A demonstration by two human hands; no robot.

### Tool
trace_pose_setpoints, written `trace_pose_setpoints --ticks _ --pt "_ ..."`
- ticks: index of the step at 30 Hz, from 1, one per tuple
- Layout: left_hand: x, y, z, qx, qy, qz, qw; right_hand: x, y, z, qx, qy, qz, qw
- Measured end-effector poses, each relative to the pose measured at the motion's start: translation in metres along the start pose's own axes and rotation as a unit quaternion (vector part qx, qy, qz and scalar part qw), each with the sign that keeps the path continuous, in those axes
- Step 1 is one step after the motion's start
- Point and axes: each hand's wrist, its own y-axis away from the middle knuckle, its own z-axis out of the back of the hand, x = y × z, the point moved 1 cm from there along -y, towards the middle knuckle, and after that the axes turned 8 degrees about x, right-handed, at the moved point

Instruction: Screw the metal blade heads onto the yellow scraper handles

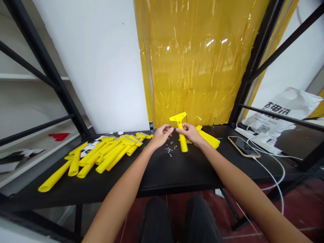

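A yellow scraper [183, 145] with a T-shaped head stands nearly upright, its head at the top, above the black tabletop. My right hand [191, 133] is closed around the upper part of its handle. A thin dark piece shows beside the scraper's head, above the right fingers; its kind is unclear. Just left of the scraper, my left hand [162, 135] has its fingertips pinched together, and whatever is between them is too small to make out. Small metal screws [170, 149] lie scattered on the table below the two hands.
Several yellow scrapers [113, 153] are heaped on the left of the black table [162, 173]. More yellow pieces [209, 137] lie behind my right hand. To the right are a phone [244, 146], a white cable [277, 182] and a plastic bag [280, 111]. Black frame posts flank the table.
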Motion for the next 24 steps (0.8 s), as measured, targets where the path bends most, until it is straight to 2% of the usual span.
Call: trace_pose_setpoints --ticks 2,4,9,13,15,18,20,22,23,24 --pt "-0.005 0.0 -0.008 0.048 0.077 0.002 0.996 -0.003 0.002 -0.018 0.027 -0.077 -0.013 0.997" --pt "-0.007 0.002 -0.011 0.071 0.108 -0.003 0.992 -0.006 0.003 -0.027 0.042 -0.153 -0.024 0.987" --pt "-0.004 0.005 -0.013 0.117 0.129 -0.022 0.984 -0.005 0.002 -0.024 0.098 -0.248 -0.052 0.962" --pt "-0.005 0.007 -0.016 0.123 0.18 0.034 0.975 0.001 0.001 -0.012 0.046 -0.266 -0.015 0.963" --pt "-0.007 0.008 -0.017 0.116 0.175 0.066 0.976 0.002 0.001 -0.008 0.033 -0.253 -0.005 0.967" --pt "-0.009 0.008 -0.016 0.089 0.125 0.081 0.985 0.0 0.001 -0.005 0.048 -0.202 -0.011 0.978" --pt "-0.008 0.006 -0.011 0.063 0.101 0.08 0.99 -0.002 0.0 -0.002 0.048 -0.125 -0.015 0.991" --pt "-0.005 0.004 -0.004 0.023 0.104 0.083 0.991 -0.005 -0.001 0.008 0.014 0.024 0.0 1.0" --pt "-0.003 0.003 0.0 0.0 0.116 0.088 0.989 -0.006 -0.002 0.015 -0.009 0.121 0.009 0.993" --pt "-0.001 0.001 0.003 -0.023 0.133 0.094 0.986 -0.008 -0.002 0.022 -0.02 0.228 0.012 0.973"
